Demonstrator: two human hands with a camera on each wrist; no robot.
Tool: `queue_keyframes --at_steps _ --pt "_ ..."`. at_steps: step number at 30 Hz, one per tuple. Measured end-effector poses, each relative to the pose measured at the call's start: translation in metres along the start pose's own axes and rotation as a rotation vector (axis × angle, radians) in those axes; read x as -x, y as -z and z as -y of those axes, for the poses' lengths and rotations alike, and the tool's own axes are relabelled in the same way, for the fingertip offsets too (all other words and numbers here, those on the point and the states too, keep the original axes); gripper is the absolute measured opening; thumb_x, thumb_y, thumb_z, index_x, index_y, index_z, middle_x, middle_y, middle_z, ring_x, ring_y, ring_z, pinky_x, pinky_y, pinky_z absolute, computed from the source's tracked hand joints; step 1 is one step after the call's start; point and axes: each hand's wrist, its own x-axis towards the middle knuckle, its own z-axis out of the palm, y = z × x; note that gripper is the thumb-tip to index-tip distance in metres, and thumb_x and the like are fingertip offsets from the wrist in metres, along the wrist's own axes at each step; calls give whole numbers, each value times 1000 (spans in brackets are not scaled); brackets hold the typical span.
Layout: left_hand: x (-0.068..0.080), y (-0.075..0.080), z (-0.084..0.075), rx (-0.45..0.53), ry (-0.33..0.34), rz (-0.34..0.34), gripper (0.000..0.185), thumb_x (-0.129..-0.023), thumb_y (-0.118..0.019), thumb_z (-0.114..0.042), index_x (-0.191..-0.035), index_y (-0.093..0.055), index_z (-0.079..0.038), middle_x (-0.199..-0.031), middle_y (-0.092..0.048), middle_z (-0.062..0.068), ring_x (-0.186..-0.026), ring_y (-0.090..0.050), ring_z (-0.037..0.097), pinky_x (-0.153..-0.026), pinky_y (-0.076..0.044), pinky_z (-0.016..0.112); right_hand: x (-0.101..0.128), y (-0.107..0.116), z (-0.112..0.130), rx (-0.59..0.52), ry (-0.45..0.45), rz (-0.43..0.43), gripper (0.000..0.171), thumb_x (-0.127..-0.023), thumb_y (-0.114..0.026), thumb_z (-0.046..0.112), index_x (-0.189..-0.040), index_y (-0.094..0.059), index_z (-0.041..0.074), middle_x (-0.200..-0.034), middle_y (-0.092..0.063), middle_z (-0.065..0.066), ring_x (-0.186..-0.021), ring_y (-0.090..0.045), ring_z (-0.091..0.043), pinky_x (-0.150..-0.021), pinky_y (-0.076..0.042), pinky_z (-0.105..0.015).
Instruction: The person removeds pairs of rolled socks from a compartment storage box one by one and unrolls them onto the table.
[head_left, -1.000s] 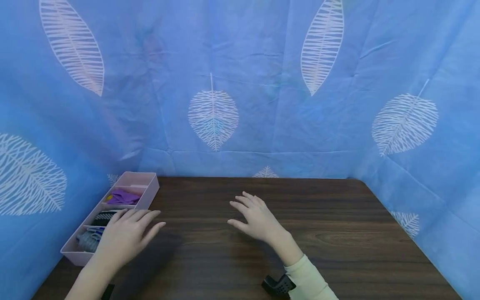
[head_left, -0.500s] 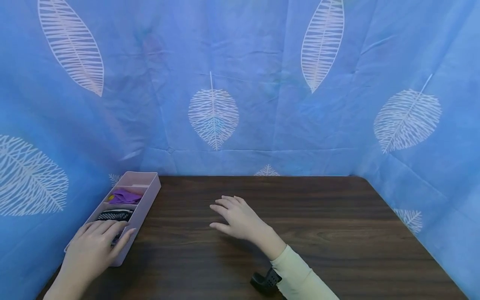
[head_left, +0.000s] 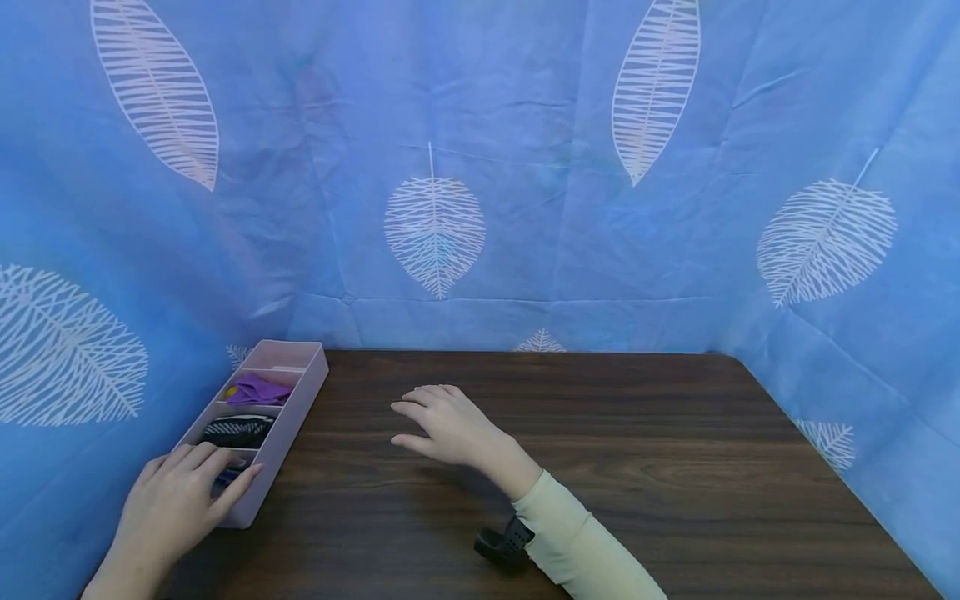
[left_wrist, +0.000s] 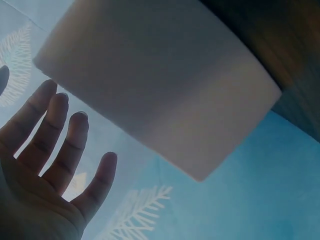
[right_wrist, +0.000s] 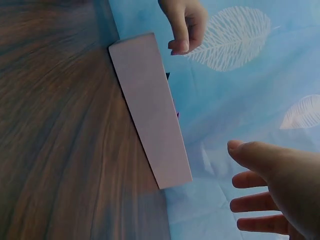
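Observation:
A long pink divided box (head_left: pixel 292 425) stands at the table's left side. My left hand (head_left: pixel 176 500) hovers over its nearest compartment, fingers spread and slightly bent. Under the hand a dark bluish item (head_left: pixel 228 472) partly shows; the rest is covered. Farther along the box lie a folded black item with white patterning (head_left: pixel 240 430) and a purple cloth piece (head_left: pixel 258 389) with a yellow bit beside it. In the left wrist view, the left fingers (left_wrist: pixel 70 150) are extended near the box's rim. My right hand (head_left: pixel 450 427) hangs above the table, relaxed, holding nothing.
The dark wooden table (head_left: pixel 637 467) spreads right of the box. Behind it and on both sides hangs a blue curtain (head_left: pixel 525 208) with white leaf prints. A black wrist device (head_left: pixel 506 540) sits at the right sleeve (head_left: pixel 585 533).
My left hand has moved left and down, over the box's nearest compartment, uncovering the black patterned item. The right hand has drifted left toward the box.

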Motion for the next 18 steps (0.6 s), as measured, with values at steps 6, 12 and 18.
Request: queue_keyframes --at_steps 6,12,18 --pt "4 -4 12 15 55 69 35 -79 -74 -49 -78 -68 -14 -87 -68 9 -87 -59 32 -78 -41 62 -16 -4 9 11 13 32 48 -97 -50 52 -134 -59 23 -134 -61 3 -130 -53 -17 -107 -43 -41" --pt "6 -6 23 17 123 269 50 -87 -59 -62 -82 -69 -14 -91 -67 10 -92 -57 34 -78 -41 63 -29 -5 21 51 37 50 49 -98 -47 54 -135 -58 24 -133 -61 6 -129 -53 -14 -105 -45 -38" --pt "7 -9 29 23 133 329 55 -89 -54 -65 -83 -69 -13 -89 -66 7 -91 -58 33 -73 -41 60 -42 -7 33 95 55 61 48 -99 -43 55 -136 -57 27 -134 -60 8 -129 -53 -12 -105 -44 -36"
